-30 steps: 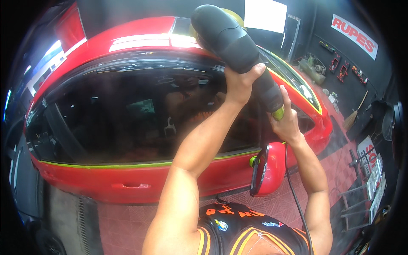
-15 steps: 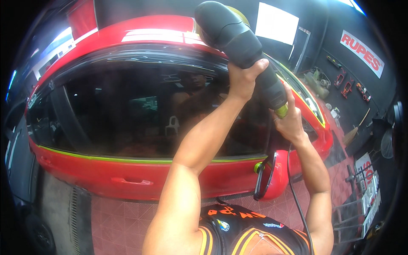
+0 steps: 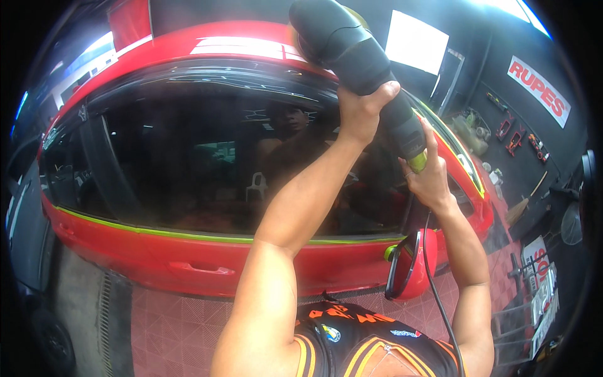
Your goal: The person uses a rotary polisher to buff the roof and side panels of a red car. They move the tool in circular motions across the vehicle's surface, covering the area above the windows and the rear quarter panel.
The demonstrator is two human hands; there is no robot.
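Left grip [image 3: 366,110]: closed round the underside of the long matte-black power tool [image 3: 355,53], thumb up along its right side. Right grip [image 3: 430,173]: closed round the tool's lime-green rear end [image 3: 417,163], index finger extended forward along the black barrel. Right grip sits lower and further right than left.

Tool runs up and left from both grips, tilted, head at the roofline. Round yellowish pad [image 3: 355,17] shows at the far side of the head, beyond left grip. Head hides the pad face, so can't tell if it touches the roof.

Black power cable [image 3: 433,276] drops from right grip, crosses in front of the red door mirror with dark edge [image 3: 414,270], then runs down along the right arm. Mirror is below right grip, well apart.

Glossy red car [image 3: 264,270] lies behind both grips. Red roof [image 3: 169,39] with white glare: up and left of left grip. Dark side glass [image 3: 169,144]: left of and below it, reflecting a person and a white chair. Lime-green tape strip [image 3: 188,237] edges the glass bottom. Red recessed door handle [image 3: 202,269]: below the tape, lower left of left grip. Red tiled floor [image 3: 169,320]: below both.
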